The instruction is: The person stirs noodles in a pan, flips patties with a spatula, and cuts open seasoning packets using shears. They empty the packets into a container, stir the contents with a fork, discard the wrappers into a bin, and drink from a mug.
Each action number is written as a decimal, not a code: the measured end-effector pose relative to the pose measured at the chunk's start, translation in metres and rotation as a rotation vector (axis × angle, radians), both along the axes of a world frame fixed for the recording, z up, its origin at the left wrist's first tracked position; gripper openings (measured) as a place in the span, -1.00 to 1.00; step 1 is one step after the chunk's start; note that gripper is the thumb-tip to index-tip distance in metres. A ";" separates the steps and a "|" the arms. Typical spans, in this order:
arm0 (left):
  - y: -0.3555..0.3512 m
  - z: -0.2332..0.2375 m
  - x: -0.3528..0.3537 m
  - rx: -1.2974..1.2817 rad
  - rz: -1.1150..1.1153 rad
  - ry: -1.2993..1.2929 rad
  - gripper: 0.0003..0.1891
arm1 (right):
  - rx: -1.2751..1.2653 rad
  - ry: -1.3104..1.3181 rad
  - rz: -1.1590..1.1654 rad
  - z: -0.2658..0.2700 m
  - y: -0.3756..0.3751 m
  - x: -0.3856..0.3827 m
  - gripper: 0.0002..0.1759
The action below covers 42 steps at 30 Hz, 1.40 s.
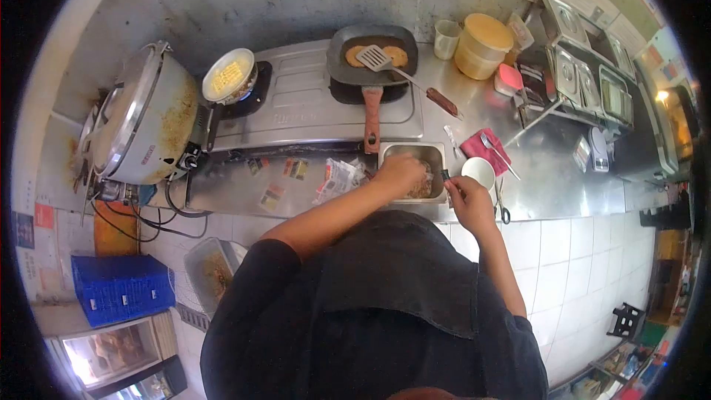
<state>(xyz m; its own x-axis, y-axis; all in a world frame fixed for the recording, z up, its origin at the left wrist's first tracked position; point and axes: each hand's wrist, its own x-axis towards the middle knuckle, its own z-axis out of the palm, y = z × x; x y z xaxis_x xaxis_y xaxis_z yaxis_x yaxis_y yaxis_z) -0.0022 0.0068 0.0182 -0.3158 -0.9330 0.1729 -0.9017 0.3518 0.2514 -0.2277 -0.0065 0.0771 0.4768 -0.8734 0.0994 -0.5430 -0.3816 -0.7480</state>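
My left hand (400, 172) reaches into a steel tray (412, 152) of brownish food at the counter's front edge, fingers curled over the food; whether it grips any is hidden. My right hand (469, 200) is closed around a small dark object at the tray's right side, beside a white cup (479, 171). A square grill pan (372, 52) with a reddish handle sits on the stove behind, holding two browned patties with a slotted spatula (404, 72) resting across them.
A large rice cooker (141, 122) stands at left, next to a small pot of yellow food (229, 75) on a burner. Right of the stove are a yellow tub (482, 46), a cup (446, 38), a pink cloth with a fork (489, 150), scissors (502, 204) and lidded steel containers (585, 78). Packets (337, 178) lie on the counter.
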 end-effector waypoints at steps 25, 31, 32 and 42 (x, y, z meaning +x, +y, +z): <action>0.000 -0.003 0.007 -0.052 0.156 0.005 -0.87 | -0.072 -0.078 0.041 -0.019 -0.013 0.013 -0.82; 0.005 0.003 0.005 -0.283 0.153 0.445 -0.86 | 0.045 -0.291 0.007 -0.039 -0.016 0.027 -0.80; 0.010 0.009 0.002 -0.100 0.223 0.645 -0.84 | 0.066 -0.347 -0.006 -0.043 -0.017 0.029 -0.79; 0.055 -0.002 0.016 0.170 0.325 1.266 -0.72 | 0.547 -0.474 0.060 -0.058 -0.016 0.052 -0.80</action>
<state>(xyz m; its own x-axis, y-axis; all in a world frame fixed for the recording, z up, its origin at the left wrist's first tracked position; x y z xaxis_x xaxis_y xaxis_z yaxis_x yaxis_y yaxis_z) 0.0142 0.0618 0.0163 0.2182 -0.9743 0.0555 -0.0488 0.0459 0.9978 -0.1753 -0.0226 0.0191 0.5393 -0.8310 -0.1368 -0.1030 0.0961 -0.9900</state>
